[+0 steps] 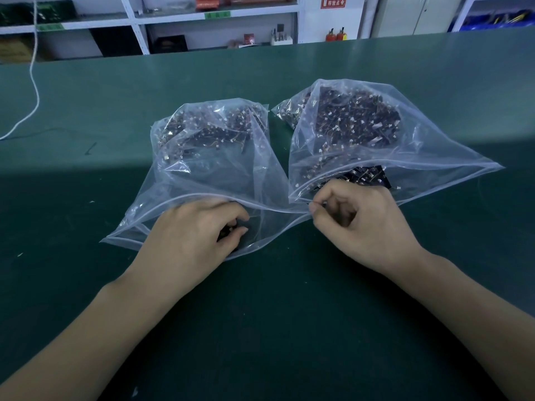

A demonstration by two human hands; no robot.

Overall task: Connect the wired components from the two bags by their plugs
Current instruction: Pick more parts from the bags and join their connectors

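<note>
Left hand (199,230) is reaching into the mouth of the left bag (202,157), fingers curling on a dark component (231,230). Right hand (356,218) is pinching a thin wire (317,203) at the right bag (362,131) opening. Both bags are lying mouth-toward-person on the worktop (86,183), each nearer its own hand; plugs not yet joined.

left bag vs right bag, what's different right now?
The left bag lies nearer the person; the right bag lies farther back. The left hand reaches into the left bag's mouth and grips a dark part, while the right hand, curled, pinches something thin in front of the right bag's mouth. Both are clear plastic, open, holding dark wired components.
</note>
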